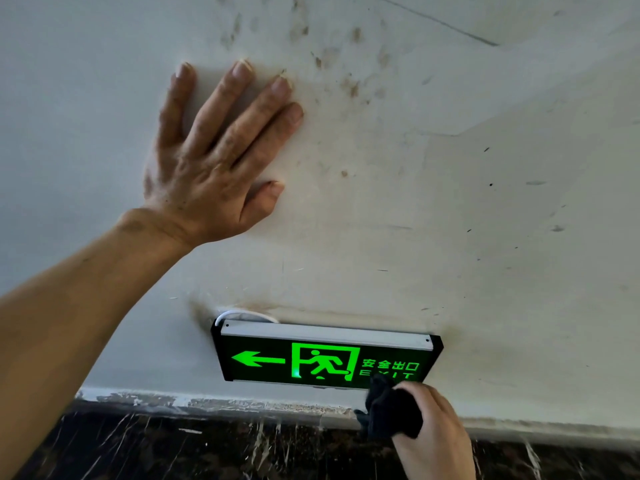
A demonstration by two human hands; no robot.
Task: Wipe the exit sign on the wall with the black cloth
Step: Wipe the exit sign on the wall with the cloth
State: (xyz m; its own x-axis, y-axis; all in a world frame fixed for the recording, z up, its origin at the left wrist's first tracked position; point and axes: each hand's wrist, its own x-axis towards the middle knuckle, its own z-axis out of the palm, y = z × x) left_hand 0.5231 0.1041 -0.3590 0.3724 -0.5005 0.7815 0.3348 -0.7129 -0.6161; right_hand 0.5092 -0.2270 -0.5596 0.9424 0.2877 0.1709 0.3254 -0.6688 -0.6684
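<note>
Fingers, right: the fingers (420, 393) of the right hand (436, 434) are curled tight around the black cloth (393, 410), which is bunched into a wad with a loose end hanging below.
Fingers, left: the fingers (242, 98) of the left hand (214, 154) are spread wide and pressed flat against the wall (485, 220), gripping nothing.
Black cloth: its upper tip touches the lower right part of the exit sign (325, 358), covering the bottom of the word EXIT.
Exit sign: mounted low on the wall, just above the grey skirting strip (242, 403); a black face lit green with an arrow pointing left, a running figure in a doorway, Chinese characters and EXIT; a pale metal bar runs along its top edge.
White cable: a loop of white cable (239, 313) rises from the sign's upper left corner.
Left arm: the bare forearm (69, 323) reaches up from the lower left, with the hand well above the sign and to its left.
Wall: off-white, with brown smudges above the sign and a dark stain at each upper corner of the sign.
Floor: dark marbled floor (173, 452) with pale streaks below the skirting.
</note>
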